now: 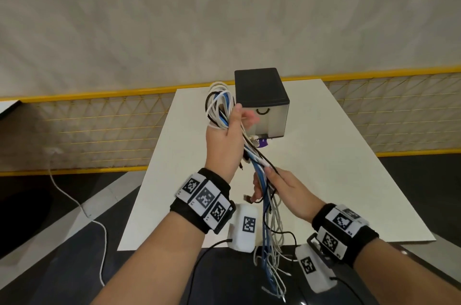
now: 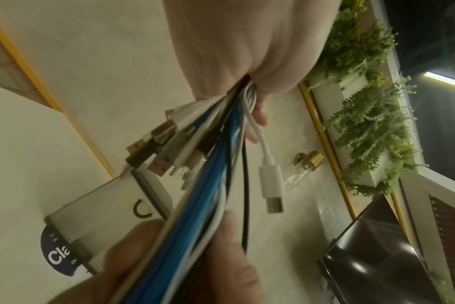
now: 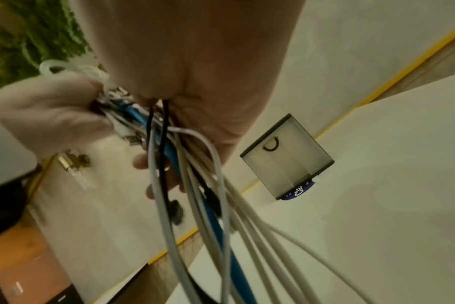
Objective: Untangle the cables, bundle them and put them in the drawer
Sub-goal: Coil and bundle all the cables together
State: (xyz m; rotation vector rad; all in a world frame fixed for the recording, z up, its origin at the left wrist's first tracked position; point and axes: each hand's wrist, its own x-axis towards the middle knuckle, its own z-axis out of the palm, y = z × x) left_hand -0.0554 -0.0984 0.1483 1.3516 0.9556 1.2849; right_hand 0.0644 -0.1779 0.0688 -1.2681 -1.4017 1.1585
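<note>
On the left, the left hand (image 1: 225,140) is raised above the table (image 1: 324,180), its fingers clenched round the cables (image 1: 259,167) near their folded top. Loops of white, blue and black cord stand up out of the fist, and a cluster of plugs (image 2: 153,152) sticks out just below it. One white plug (image 2: 270,183) dangles free of the rest.

Lower and to the right, the right hand (image 1: 282,190) grasps the same cables, thumb on one side and fingers on the other, so a short stretch between the two hands runs fairly straight. Below it the tails hang loose past the table's near edge, some crossing each other.

The step appears to be gathering the strands into one bundle. To do it well, the left hand should keep its grip firm as the anchor while the right slides down the strands with a light grasp, letting crossed tails fall apart rather than dragging knots tight. The dangling white plug should be tucked in with the others first, or it may snag.

Farther right stands the drawer (image 1: 270,117), closed, just behind the raised hand. It will need a free hand to open.
</note>
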